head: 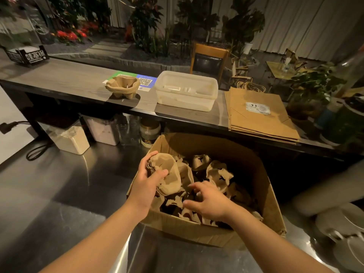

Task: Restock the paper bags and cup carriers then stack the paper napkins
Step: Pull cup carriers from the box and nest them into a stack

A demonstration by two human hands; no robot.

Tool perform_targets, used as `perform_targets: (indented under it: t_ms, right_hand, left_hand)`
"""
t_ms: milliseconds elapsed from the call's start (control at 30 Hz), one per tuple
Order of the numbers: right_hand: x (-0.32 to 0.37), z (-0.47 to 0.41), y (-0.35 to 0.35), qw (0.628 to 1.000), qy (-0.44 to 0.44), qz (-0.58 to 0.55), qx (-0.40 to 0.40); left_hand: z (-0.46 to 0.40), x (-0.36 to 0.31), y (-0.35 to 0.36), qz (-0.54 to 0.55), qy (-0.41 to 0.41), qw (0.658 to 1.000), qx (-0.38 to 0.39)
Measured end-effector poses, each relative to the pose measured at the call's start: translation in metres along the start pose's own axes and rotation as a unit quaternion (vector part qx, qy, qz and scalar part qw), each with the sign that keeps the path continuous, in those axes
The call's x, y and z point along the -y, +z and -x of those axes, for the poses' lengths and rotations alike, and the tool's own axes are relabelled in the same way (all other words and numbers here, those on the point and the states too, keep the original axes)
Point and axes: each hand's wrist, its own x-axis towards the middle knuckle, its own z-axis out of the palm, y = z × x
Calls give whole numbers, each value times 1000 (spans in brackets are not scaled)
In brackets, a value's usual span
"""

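1. In the near middle of the scene, an open cardboard box (262, 186) stands on a steel worktop (65, 194), with loose pulp cup carriers (218, 174) heaped inside it.
2. The left hand (146, 180) grips a nested stack of carriers (169, 174) at the box's left rim, thumb curled over the top edge and fingers wrapped round the far side.
3. The right hand (208, 201) reaches into the heap with fingers spread and bent; its fingertips touch the carriers, but whether it has caught hold of one cannot be told.
4. On the raised wooden counter (59, 79) beyond the box, a small stack of cup carriers (123, 86) sits towards the left, partly over a sheet with a QR code (146, 82).
5. Just right of that stands a translucent plastic tub (187, 91), with pale items inside that cannot be identified.
6. Further right, a pile of flat brown paper bags (260, 117) lies on the counter, handles pointing away, a white label on the top bag.
7. At the counter's far left sits a black napkin holder (27, 56) with white characters.
8. Under the counter stand clear storage containers (69, 138) and a jar (149, 133).
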Motion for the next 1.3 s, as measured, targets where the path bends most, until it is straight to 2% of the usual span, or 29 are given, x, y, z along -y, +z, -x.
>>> perform_targets:
  t_ms: [100,167,300,567,700,800,933,1033,1133,1300]
  right_hand:
    - [-1,-4,1,992,4,13,128]
    - [-3,-7,4,985,13,-2,174]
    - [-2,-7,0,977,10,-17,213]
    - [5,-2,-10,969,5,-73,237]
    - [1,4,-18,969,-13,-143,201]
    - [-9,11,-23,966,-7,-230,117]
    - [-17,18,-27,919,19,-392,-42]
    - [-16,18,-27,886,34,-451,-103]
    - [-8,21,-30,891,4,-436,-128]
    - [13,23,-41,941,-68,-281,-174]
  left_hand:
    - [-1,2,-2,-4,-2,1000,1]
    - [-1,3,-2,1,-5,1000,2]
    - [-1,4,-3,1,-1,1000,-4]
    - [-3,4,-3,13,-3,1000,-13]
    - [-4,4,-3,27,1,1000,-14]
    - [-3,1,-1,51,-2,999,-17]
    - [0,-5,3,64,-5,997,-32]
    - [0,-9,9,55,-22,998,-20]
    - [1,-11,17,22,-60,998,21]
    - [2,-16,31,-48,-137,984,108]
